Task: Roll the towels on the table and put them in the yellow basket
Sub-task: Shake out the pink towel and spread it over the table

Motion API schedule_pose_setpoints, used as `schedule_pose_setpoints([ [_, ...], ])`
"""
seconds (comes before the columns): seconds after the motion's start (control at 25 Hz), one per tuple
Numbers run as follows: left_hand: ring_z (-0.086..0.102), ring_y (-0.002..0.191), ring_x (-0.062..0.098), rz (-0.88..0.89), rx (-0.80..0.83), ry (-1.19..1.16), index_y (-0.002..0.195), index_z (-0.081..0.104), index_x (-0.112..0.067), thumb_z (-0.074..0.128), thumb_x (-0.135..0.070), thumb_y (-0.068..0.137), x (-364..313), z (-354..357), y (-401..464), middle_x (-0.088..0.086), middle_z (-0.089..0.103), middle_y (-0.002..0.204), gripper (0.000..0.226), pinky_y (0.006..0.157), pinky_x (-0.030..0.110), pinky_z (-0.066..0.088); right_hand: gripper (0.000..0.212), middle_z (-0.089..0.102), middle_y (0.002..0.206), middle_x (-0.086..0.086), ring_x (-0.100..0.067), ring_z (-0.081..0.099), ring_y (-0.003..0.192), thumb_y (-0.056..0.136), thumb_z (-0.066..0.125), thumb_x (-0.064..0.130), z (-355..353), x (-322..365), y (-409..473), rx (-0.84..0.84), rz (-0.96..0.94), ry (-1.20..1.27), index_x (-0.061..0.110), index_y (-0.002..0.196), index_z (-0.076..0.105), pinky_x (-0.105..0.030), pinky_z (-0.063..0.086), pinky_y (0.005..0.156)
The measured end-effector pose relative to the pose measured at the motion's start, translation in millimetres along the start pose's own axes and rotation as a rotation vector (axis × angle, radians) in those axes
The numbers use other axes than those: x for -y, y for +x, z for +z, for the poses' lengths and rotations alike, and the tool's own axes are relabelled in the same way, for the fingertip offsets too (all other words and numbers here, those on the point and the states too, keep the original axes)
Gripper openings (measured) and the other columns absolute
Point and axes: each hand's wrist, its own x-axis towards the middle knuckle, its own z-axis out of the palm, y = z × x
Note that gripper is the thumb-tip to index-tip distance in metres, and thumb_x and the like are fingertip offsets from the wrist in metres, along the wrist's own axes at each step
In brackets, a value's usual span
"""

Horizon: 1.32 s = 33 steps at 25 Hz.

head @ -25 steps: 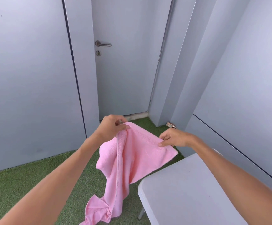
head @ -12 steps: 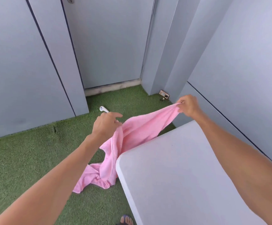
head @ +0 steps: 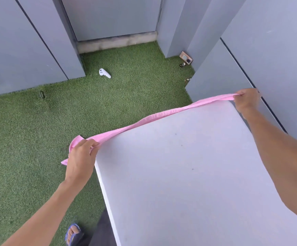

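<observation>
A white handheld controller (head: 105, 73) lies on the green artificial turf (head: 28, 132) near the grey door (head: 112, 15); a small brass-coloured fitting (head: 185, 58) sits at the wall base.

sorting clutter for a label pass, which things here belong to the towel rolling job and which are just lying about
Job: pink towel, stretched between left hand and right hand; white table.
Lying about: white controller on the grass; small metal fitting by the wall.

arms: bare, no sleeves | foot: blue flip-flop sandal (head: 72, 234) | leg: dark trousers (head: 99, 231)
</observation>
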Motion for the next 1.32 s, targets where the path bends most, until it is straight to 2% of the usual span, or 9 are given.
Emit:
schedule_pose_setpoints([
  [0.12, 0.051, 0.064, 0.021, -0.017, -0.091, -0.014, 0.087, 0.068, -0.005, 0.067, -0.005, 0.086, 2.2, 12.2, -11.5, 0.007, 0.059, 0.083, 0.001, 0.054, 0.032, 0.035, 0.019, 0.052, 0.073, -0.041, -0.037, 0.053, 0.063, 0.081, 0.05, -0.001, 12.5, -18.1, 13.9, 0.006, -0.033, -0.058, -0.013, 0.071, 0.061, -0.035, 0.026, 0.058],
  [0.16, 0.05, 0.062, 0.019, -0.027, -0.121, -0.023, 0.086, 0.067, -0.005, 0.066, -0.006, 0.087, 2.7, 13.8, -15.6, 0.006, 0.058, 0.083, 0.001, 0.052, 0.032, 0.036, 0.02, 0.047, 0.067, -0.04, -0.029, 0.05, 0.063, 0.081, 0.051, 0.001, 17.1, -22.4, 17.3, 0.013, -0.039, -0.052, -0.01, 0.065, 0.058, -0.036, 0.028, 0.057],
  [0.2, 0.049, 0.06, 0.019, -0.034, -0.145, -0.027, 0.085, 0.066, -0.006, 0.066, -0.006, 0.087, 3.5, 15.1, -19.2, 0.005, 0.058, 0.081, 0.002, 0.051, 0.034, 0.037, 0.023, 0.048, 0.058, -0.02, -0.023, 0.045, 0.065, 0.081, 0.052, 0.004, 21.4, -26.0, 19.0, 0.019, -0.06, -0.067, -0.004, 0.06, 0.053, -0.036, 0.028, 0.055],
  [0.24, 0.049, 0.059, 0.021, -0.042, -0.161, -0.026, 0.084, 0.065, -0.006, 0.065, -0.008, 0.088, 5.0, 16.7, -22.5, 0.004, 0.057, 0.08, 0.004, 0.049, 0.036, 0.04, 0.026, 0.019, 0.066, -0.019, -0.02, 0.042, 0.067, 0.082, 0.055, 0.007, 26.1, -31.0, 20.2, 0.027, -0.086, -0.098, 0.0, 0.057, 0.049, -0.035, 0.027, 0.054],
  [0.4, 0.054, 0.06, 0.024, -0.084, -0.185, -0.03, 0.082, 0.063, -0.009, 0.064, -0.014, 0.089, 14.8, 23.9, -33.8, 0.002, 0.056, 0.076, 0.008, 0.054, 0.044, 0.047, 0.027, 0.026, 0.067, -0.033, -0.02, 0.042, 0.072, 0.088, 0.057, 0.002, 37.6, -51.9, 19.4, 0.034, -0.114, -0.158, -0.004, 0.062, 0.055, -0.036, 0.031, 0.061],
  [0.68, 0.06, 0.06, 0.006, -0.115, -0.213, -0.133, 0.082, 0.065, -0.012, 0.067, -0.01, 0.086, -2.2, 30.5, -90.4, -0.003, 0.061, 0.074, 0.005, 0.056, 0.028, 0.049, 0.027, 0.061, 0.08, -0.038, -0.044, 0.063, 0.082, 0.092, 0.06, 0.013, 12.1, -113.2, -28.0, 0.066, -0.024, -0.106, -0.011, 0.081, 0.067, -0.032, 0.031, 0.064],
  [0.8, 0.061, 0.062, 0.007, -0.123, -0.215, -0.16, 0.081, 0.066, -0.012, 0.068, -0.008, 0.085, -8.1, 36.2, -125.3, -0.005, 0.064, 0.073, 0.005, 0.059, 0.012, 0.045, 0.025, 0.064, 0.088, -0.037, -0.043, 0.064, 0.088, 0.092, 0.06, 0.014, -3.1, -147.2, -64.7, 0.048, 0.028, -0.086, -0.009, 0.094, 0.07, -0.031, 0.032, 0.067],
  [1.04, 0.062, 0.068, 0.003, -0.13, -0.174, -0.178, 0.077, 0.063, -0.021, 0.07, -0.013, 0.084, -16.3, 51.8, -219.4, -0.009, 0.064, 0.068, 0.012, 0.058, 0.024, 0.046, 0.025, 0.066, 0.09, -0.03, -0.04, 0.063, 0.089, 0.093, 0.057, 0.019, -28.7, -215.4, -139.4, 0.033, 0.202, 0.038, -0.003, 0.095, 0.07, -0.032, 0.037, 0.067],
  [1.32, 0.061, 0.073, -0.006, -0.238, -0.186, -0.293, 0.071, 0.061, -0.024, 0.069, -0.016, 0.084, -54.6, 73.7, -351.7, -0.01, 0.067, 0.068, 0.018, 0.062, 0.007, 0.04, 0.02, 0.066, 0.098, -0.025, -0.039, 0.061, 0.092, 0.092, 0.055, 0.016, -63.5, -317.9, -236.0, 0.003, 0.3, 0.101, 0.003, 0.1, 0.068, -0.036, 0.045, 0.071],
])
